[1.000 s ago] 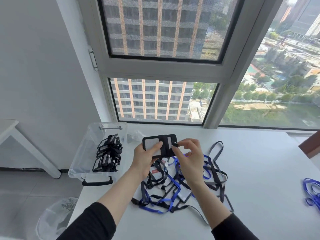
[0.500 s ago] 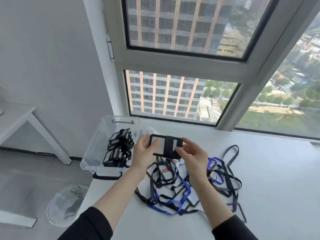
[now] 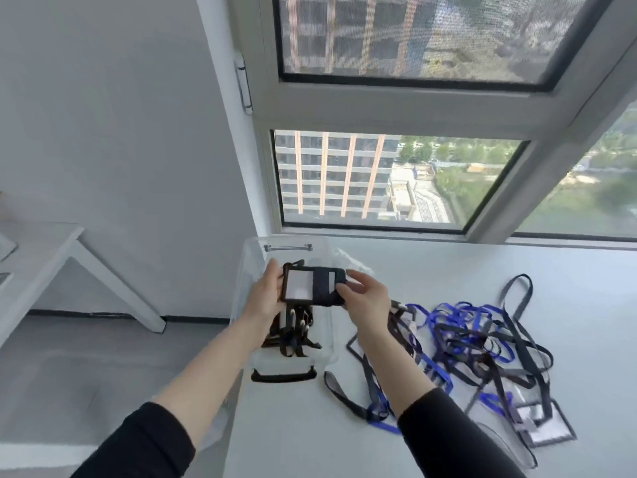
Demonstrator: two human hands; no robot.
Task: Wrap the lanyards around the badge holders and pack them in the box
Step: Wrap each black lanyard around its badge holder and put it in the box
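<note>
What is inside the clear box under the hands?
Inside the clear box lies a pile of wrapped badge holders. The held badge holder and both hands cover part of it, so the count is unclear.

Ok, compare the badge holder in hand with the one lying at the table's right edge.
The held holder has its black lanyard wound around it; the table holder trails its lanyard loose. The held one is raised over the box; the other lies flat. Both have dark frames.
</note>
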